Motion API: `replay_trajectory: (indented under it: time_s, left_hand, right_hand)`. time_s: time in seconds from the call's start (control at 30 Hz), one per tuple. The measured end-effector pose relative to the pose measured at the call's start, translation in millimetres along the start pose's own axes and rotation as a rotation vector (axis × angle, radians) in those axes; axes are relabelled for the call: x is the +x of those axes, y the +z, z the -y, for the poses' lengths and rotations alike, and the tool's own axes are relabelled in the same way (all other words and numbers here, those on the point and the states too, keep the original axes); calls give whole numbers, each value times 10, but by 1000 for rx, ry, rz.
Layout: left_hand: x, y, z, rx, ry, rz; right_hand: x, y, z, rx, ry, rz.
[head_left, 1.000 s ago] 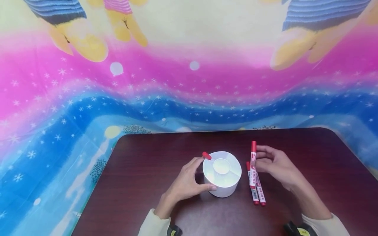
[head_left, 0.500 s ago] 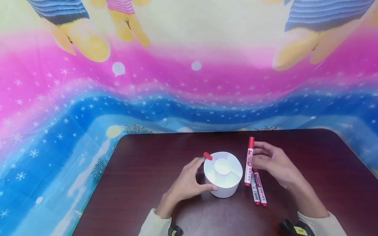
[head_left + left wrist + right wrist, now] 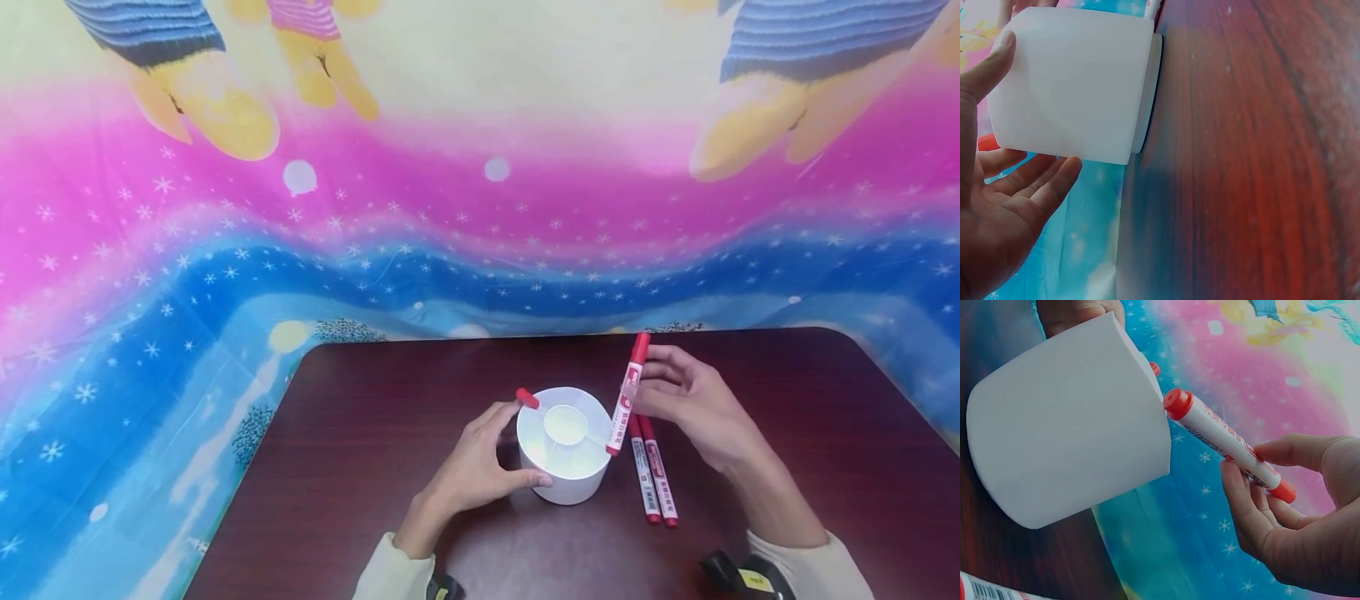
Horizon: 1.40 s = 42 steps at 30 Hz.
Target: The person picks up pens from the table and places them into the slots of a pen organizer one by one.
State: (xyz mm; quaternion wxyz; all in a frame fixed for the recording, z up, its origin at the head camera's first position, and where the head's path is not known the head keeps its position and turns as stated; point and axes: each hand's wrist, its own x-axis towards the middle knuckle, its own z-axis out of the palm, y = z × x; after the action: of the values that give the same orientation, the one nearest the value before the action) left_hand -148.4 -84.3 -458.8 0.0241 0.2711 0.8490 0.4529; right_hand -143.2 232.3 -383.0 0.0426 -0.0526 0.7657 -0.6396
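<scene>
My left hand (image 3: 476,467) grips a white round organizer (image 3: 567,490) from its left side, thumb at the front and fingers round the back. A round centre cup and outer compartments show inside it. One marker (image 3: 527,397) stands in the back-left compartment, only its red end poking above the rim. Between thumb and fingers, my right hand (image 3: 701,412) pinches a red-and-white marker (image 3: 627,400). That marker tilts, with its lower end at the organizer's right rim; whether they touch I cannot tell. The right wrist view shows the same marker (image 3: 1222,437) beside the white wall.
Two more red-and-white markers, a left one (image 3: 644,479) and a right one (image 3: 661,483), lie side by side on the dark wooden table (image 3: 360,417), below my right hand. A colourful printed cloth (image 3: 480,217) hangs behind the table's far edge.
My right hand has lifted its marker up and left, from above the two lying markers to the organizer's rim. The marker now leans more. My left hand stays put on the organizer.
</scene>
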Motion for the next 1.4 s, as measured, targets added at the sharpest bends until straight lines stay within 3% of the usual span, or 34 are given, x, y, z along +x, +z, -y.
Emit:
replay_trajectory:
  time_s: [0.33,0.5,0.97,1.4]
  left_hand:
    - [-16,13,5,11,-9,-8]
    - [-18,19,18,-32,-6,-12]
    - [-36,16,23,-86,-2,-8]
    - [-2,18,18,-54,-16,-4]
  right_hand:
    - [22,72,-1,128,-32,-26]
    - [50,92,-36,202,-37,-33]
    - [103,176,-120,74,39,-46]
    - [125,236,-127,53,22,-48]
